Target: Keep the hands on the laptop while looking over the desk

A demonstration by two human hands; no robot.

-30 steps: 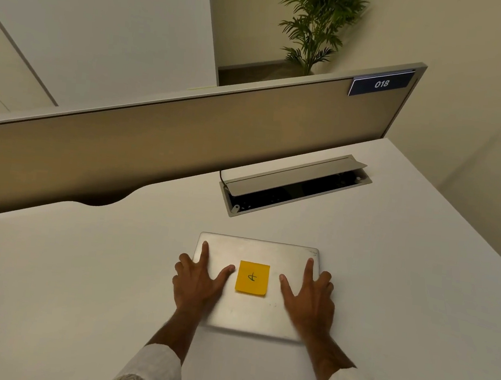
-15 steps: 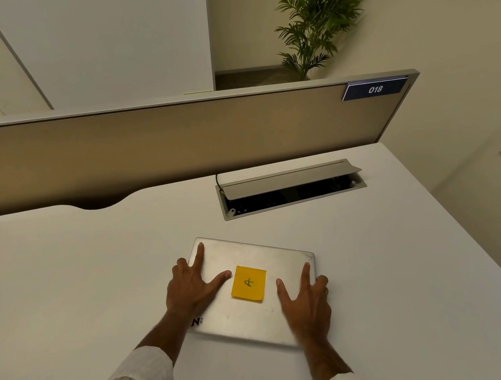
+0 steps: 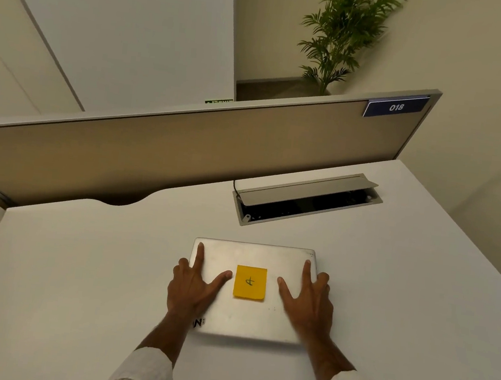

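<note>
A closed silver laptop [image 3: 254,255] lies flat on the white desk [image 3: 80,264] in front of me. A yellow sticky note [image 3: 250,282] with a pen mark is stuck to the middle of its lid. My left hand [image 3: 192,289] rests flat on the lid's left side, fingers straight and spread, thumb pointing toward the note. On the lid's right side lies my right hand [image 3: 308,301], also flat with straight fingers, its outer fingers over the right edge.
Behind the laptop an open cable hatch [image 3: 307,199] is set into the desk, its lid tilted up. A beige divider panel [image 3: 185,155] with a "018" label [image 3: 395,107] runs along the desk's far edge. A potted plant [image 3: 342,35] stands beyond it.
The laptop and both hands have shifted slightly toward me and down in view; the hands keep the same flat pose on the lid.
</note>
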